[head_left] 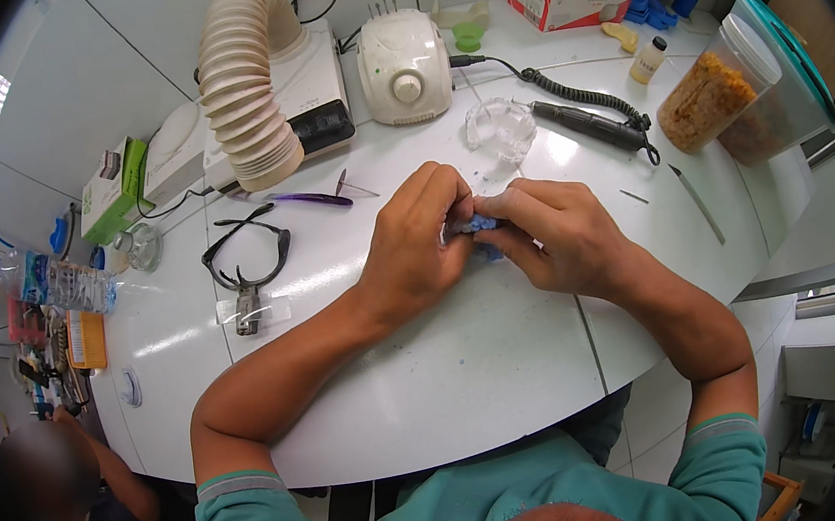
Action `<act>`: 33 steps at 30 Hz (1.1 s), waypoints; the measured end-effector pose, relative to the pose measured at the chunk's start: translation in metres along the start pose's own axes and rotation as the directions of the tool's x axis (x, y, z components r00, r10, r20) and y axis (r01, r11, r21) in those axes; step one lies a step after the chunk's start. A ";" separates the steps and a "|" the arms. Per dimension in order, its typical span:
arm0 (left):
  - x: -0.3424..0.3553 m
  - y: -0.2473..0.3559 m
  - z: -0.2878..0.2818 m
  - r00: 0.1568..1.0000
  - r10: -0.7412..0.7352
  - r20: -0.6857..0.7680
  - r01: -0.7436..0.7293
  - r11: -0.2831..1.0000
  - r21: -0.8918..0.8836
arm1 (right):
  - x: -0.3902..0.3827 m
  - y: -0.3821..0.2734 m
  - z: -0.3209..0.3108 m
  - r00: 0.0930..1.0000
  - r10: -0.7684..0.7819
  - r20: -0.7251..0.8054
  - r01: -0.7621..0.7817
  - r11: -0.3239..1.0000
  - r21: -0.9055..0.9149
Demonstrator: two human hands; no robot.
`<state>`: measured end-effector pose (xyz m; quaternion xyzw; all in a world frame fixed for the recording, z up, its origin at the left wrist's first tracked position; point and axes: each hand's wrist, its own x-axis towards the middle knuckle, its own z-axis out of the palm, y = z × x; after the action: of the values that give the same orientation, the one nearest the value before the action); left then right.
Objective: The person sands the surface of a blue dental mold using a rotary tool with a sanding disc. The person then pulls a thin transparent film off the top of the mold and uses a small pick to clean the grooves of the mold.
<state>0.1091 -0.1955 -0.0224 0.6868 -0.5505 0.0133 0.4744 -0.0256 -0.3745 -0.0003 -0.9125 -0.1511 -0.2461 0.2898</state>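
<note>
Both my hands meet over the middle of the white table. My left hand [415,231] is closed, its fingertips pinching a small lumpy blue piece [479,223]. From the other side my right hand [564,234] grips the same piece between thumb and forefinger. The fingers cover most of it, so its full shape cannot be made out. Just beyond my hands lies a clear, curved, arch-like piece [500,129]. A black rotary handpiece [586,127] rests to its right, its coiled cord running to a white control box [405,69].
A ribbed hose [245,86] arches at the far left, near black glasses [248,249] and a purple-handled tool [311,199]. At right are a knife [698,203], a short metal rod [635,196] and a tub of orange-brown material [708,97]. A co-worker [124,500] sits lower left.
</note>
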 end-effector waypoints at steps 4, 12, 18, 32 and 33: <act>0.001 0.005 -0.001 0.999 -0.046 0.005 0.046 0.999 -0.029 | 0.000 0.000 0.002 0.999 -0.028 -0.033 0.028 1.000 -0.008; 0.002 0.006 -0.002 0.995 -0.099 0.031 0.101 0.993 -0.056 | 0.000 -0.001 0.004 0.998 -0.026 -0.048 0.025 0.999 -0.028; 0.003 0.011 -0.005 0.993 -0.089 0.083 0.093 0.995 -0.034 | -0.002 -0.005 0.005 0.997 -0.062 -0.045 0.058 0.995 -0.085; 0.004 0.015 -0.011 0.978 -0.093 0.186 0.103 0.994 -0.043 | -0.003 -0.007 0.007 0.995 -0.072 -0.067 0.069 0.996 -0.051; 0.004 0.015 -0.011 0.979 -0.080 0.190 0.088 0.995 -0.037 | -0.004 -0.006 0.007 0.995 -0.072 -0.066 0.068 0.996 -0.051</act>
<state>0.1042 -0.1900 -0.0047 0.6967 -0.5637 -0.0842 0.4357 -0.0286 -0.3657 -0.0044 -0.9045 -0.1671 -0.2904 0.2637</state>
